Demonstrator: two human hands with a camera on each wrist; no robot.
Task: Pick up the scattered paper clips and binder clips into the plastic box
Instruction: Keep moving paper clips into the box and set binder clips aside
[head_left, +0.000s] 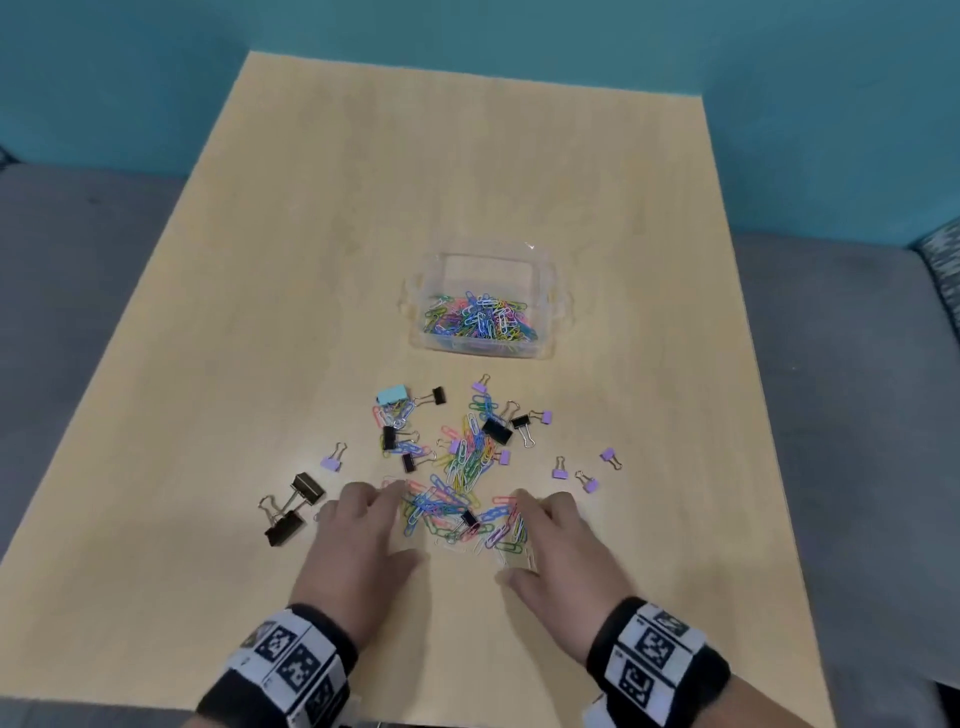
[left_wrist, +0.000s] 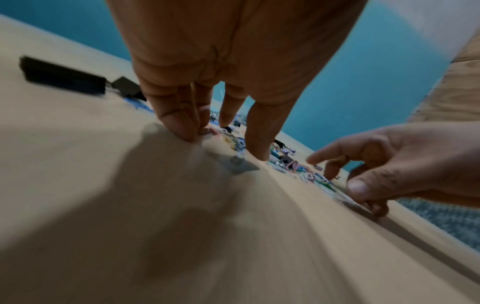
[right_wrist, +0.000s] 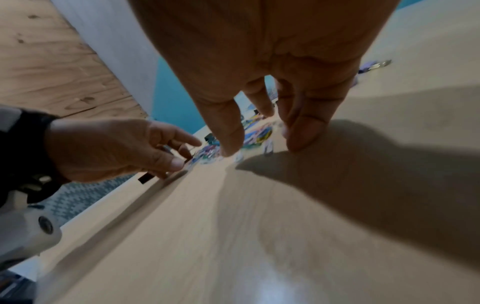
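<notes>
Head view: loose paper clips (head_left: 462, 488) and binder clips (head_left: 496, 430) lie scattered on the worktop (head_left: 311, 260), just on the near side of the clear plastic box (head_left: 485, 306), which already holds a layer of paper clips. Two large black binder clips (head_left: 293, 506) sit apart on the left of the pile.

Handling, as a judgement: paper clips are light, thin wire, slick on the laminate and prone to tangle, so raking them into a heap and scooping beats single picks. Binder clips are stiffer and heavier; take them by the body or the wire handles.

Left hand (head_left: 358, 535) and right hand (head_left: 556, 545) flank the near end of the pile, palms down, fingertips on the worktop. Both grips spread, fingers loosely bent, holding nothing.
</notes>
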